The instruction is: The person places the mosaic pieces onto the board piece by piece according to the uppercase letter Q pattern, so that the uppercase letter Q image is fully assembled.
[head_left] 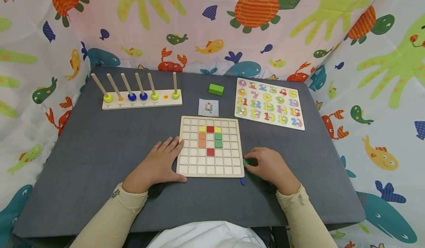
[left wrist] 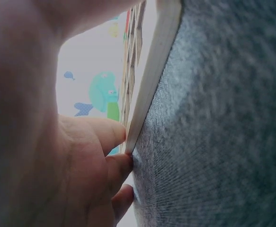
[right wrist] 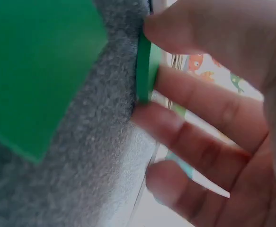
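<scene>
A wooden grid board (head_left: 194,160) lies in the middle of the grey table, with red (head_left: 210,129), yellow, orange (head_left: 202,143) and green (head_left: 218,144) tiles in several of its squares. Against its left edge rests my left hand (head_left: 159,163), fingers spread and thumb at the near corner. Just off the right edge, my right hand (head_left: 270,167) pinches a small green tile (right wrist: 144,71) between thumb and fingers. Another green piece (right wrist: 38,61) lies close to the right wrist camera; the hand mostly hides it in the head view. A blue piece (head_left: 242,181) shows by the board's near right corner.
Behind the board lie a printed pattern card (head_left: 208,108) and a green block (head_left: 216,89). A peg stand (head_left: 142,104) with coloured rings is at the back left, a number puzzle board (head_left: 269,106) at the back right. Patterned cloth (head_left: 212,27) surrounds the table.
</scene>
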The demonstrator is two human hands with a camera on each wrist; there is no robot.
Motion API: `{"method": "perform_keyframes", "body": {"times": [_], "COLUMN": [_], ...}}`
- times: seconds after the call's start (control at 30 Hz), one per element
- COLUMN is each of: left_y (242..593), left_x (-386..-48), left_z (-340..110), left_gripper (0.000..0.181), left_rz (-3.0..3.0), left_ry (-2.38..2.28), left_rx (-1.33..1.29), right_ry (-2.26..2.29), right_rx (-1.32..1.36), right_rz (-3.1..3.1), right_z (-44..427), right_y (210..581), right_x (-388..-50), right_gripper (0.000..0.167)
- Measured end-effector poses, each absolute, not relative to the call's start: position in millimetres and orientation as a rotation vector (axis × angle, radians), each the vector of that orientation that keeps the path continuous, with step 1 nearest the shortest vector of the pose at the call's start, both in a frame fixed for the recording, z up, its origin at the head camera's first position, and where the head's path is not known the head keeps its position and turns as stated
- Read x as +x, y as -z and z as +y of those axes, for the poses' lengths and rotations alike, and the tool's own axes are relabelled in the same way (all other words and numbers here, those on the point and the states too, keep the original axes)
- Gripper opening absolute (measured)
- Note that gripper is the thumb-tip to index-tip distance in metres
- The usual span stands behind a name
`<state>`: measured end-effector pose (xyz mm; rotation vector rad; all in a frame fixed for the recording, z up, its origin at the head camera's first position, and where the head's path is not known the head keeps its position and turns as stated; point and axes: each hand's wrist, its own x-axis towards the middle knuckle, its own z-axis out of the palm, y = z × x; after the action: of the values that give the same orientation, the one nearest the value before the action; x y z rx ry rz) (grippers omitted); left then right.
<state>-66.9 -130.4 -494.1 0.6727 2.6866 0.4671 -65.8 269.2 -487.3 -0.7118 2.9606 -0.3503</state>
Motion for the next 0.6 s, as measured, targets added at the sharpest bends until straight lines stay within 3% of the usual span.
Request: {"method": "perform_keyframes", "body": {"times": [0.17,0.37,0.6], "left_y": [493,492,498], "left_x": [-67,-67,-69], "left_z": [-132,-134,-131], "left_gripper": [0.13,0.13,0.131], "left_rz": [2.691,2.696,2.681], "left_ry": [-0.463,-0.465,-0.452], "left_rx": [0.681,0.679,0.672], "right_ry": [0.309,0.346,0.27], "right_rx": [-0.734,-0.94,-1.116], "right_rz": [3.085,3.054,2.982], "right_z": [257,220,183], "right_y": [479,460,469], "right_x": [-71,-84,-95], "right_gripper": [0.017,0.017,0.016]}}
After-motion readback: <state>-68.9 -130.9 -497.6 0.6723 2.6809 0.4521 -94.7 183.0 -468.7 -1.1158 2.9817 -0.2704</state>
